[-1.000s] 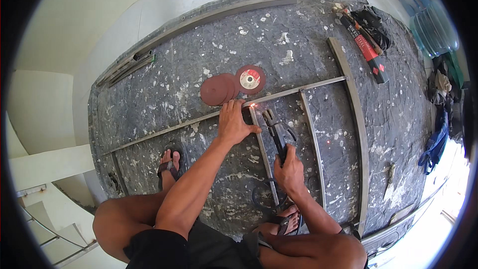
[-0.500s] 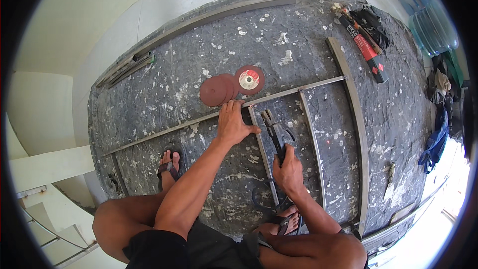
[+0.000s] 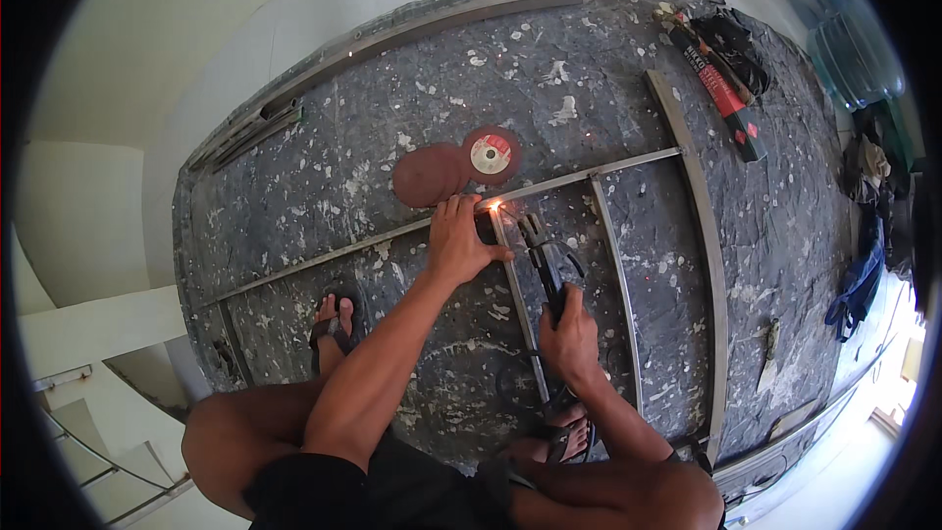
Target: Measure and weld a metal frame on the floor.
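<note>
My right hand point(image 3: 569, 336) is closed around the black handle of a welding electrode holder point(image 3: 546, 270), its jaws angled toward a joint in a metal frame. A bright orange-white glow point(image 3: 496, 205) burns at that joint, where a crossbar point(image 3: 512, 290) meets the long steel bar point(image 3: 579, 177). My left hand point(image 3: 459, 245) grips the frame just left of the glow, fingers over the long bar and thumb reaching to the crossbar. The electrode between jaws and joint is thin and hard to make out. Several reddish-brown grinding discs point(image 3: 424, 177) lie just beyond the bar, one with a red-and-white label point(image 3: 491, 155).
A paint-spattered dark sheet point(image 3: 373, 128) covers the floor. Long steel tube point(image 3: 432, 27) lies along its far edge. A red-and-black box point(image 3: 726, 103) and a black bag point(image 3: 734, 44) sit far right, near a blue water jug point(image 3: 856, 59). My sandalled feet point(image 3: 339, 324) flank the work.
A bright welding glow with sparks has appeared at the joint, and the picture has darkened. The electrode holder has barely shifted; my left hand keeps its place.
</note>
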A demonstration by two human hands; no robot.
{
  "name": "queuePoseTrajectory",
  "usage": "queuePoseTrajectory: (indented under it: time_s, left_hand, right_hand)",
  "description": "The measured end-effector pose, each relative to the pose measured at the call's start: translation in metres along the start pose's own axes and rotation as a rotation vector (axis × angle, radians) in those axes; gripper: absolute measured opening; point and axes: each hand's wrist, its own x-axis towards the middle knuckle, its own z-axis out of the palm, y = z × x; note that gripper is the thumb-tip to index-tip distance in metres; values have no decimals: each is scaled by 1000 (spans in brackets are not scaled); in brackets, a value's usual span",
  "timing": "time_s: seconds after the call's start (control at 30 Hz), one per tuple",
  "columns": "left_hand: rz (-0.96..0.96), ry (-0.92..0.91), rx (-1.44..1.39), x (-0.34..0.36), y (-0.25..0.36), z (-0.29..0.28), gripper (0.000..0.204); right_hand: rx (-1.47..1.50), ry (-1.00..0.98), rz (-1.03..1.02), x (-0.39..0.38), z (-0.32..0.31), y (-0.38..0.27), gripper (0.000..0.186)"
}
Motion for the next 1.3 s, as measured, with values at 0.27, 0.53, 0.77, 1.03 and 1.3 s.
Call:
queuePoseTrajectory:
  time_s: [0.27,0.53,0.77,1.03,1.3]
  left_hand:
    - [-7,0,-2,-1,1,-2,104]
    - [-10,-9,-7,-1,2,-2,106]
    - [150,2,-129,3,0,0,87]
    - [-5,-10,-9,0,0,2,107]
    - [8,22,5,-1,2,0,105]
  right_hand:
    - [6,-8,-2,3,1,-3,46]
    - [-19,14,-29,2,3,-3,47]
    - [-38,4,-80,1,2,4,44]
    - [19,50,23,-2,2,-3,45]
    - [-2,18,-17,1,2,-4,47]
